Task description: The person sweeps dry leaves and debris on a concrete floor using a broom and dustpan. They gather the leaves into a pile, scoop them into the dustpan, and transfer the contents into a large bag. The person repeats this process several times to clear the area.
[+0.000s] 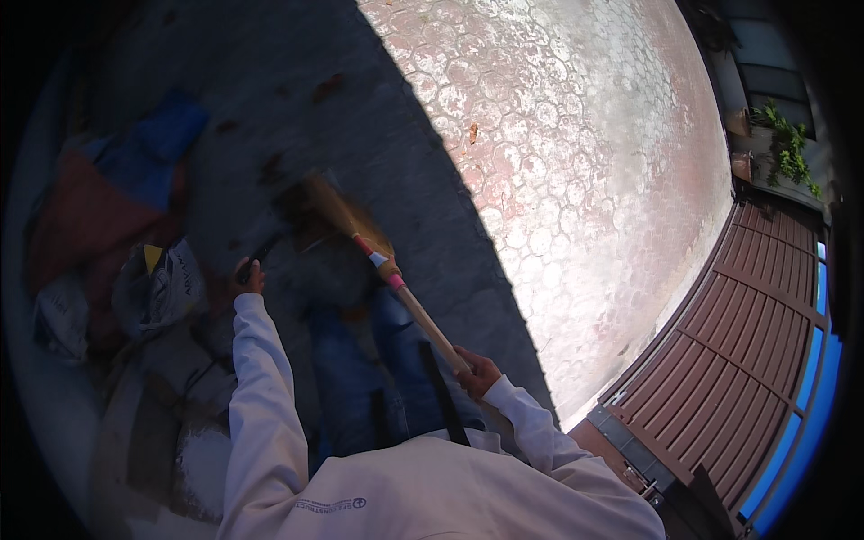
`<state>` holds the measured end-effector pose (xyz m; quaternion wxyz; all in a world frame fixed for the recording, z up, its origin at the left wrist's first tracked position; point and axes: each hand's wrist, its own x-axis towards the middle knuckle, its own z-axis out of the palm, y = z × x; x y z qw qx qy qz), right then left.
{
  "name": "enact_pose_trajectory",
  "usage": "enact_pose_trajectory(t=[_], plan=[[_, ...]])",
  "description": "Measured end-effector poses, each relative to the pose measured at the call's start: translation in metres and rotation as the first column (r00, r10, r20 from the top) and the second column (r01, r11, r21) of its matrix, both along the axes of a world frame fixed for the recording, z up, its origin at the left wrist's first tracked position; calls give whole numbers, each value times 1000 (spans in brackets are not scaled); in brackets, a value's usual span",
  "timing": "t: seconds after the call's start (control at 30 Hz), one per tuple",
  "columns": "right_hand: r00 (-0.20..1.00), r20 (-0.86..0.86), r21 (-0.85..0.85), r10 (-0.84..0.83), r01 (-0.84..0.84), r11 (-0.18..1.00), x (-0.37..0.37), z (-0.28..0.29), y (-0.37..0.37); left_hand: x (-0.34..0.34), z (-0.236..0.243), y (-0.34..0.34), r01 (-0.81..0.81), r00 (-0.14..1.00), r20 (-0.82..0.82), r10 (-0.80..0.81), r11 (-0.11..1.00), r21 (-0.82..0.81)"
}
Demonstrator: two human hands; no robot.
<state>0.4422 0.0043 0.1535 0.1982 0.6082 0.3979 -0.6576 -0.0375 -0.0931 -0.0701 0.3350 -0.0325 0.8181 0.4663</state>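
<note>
My right hand (477,371) is closed round the pale wooden handle of a broom (421,313). The broom slants up and to the left, and its straw-coloured bristles (337,209) reach the shaded ground in front of my feet. Pink, white and red bands mark the handle near the bristles. On the left, my left hand (249,276) grips a thin dark handle (262,249). Whatever that handle joins is lost in shadow beside the bristles, where a dark, blurred patch lies.
Blue and reddish bundled material (108,198) lies at the left, with white printed sacks (162,288) by it. Hexagonal paving (576,180) in sunlight fills the right side, holding a dry leaf (473,134). A brown slatted gate (729,333) and a green plant (788,148) stand far right.
</note>
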Motion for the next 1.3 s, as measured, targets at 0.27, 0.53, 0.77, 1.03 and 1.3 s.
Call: enact_pose_trajectory(t=[0.27, 0.53, 0.77, 1.03, 1.3], plan=[[920, 353, 74, -171, 154, 985, 127, 58, -7, 0, -24, -12, -62, 998, 15, 60, 994, 94], [868, 125, 421, -481, 393, 818, 115, -34, 135, 0, -28, -10, -35, 999, -38, 38, 997, 72], [891, 408, 505, -198, -39, 862, 53, -195, 299, -1, -8, -5, -13, 1000, -18, 14, 1000, 23], [947, 220, 571, 236, -321, 756, 19, -216, 117, 7, -2, 4, -63, 998, -7, 64, 996, 60], [988, 8, -26, -153, 153, 988, -24, -53, 43, 8, 5, 15, -56, 992, -115, 59, 998, 33]])
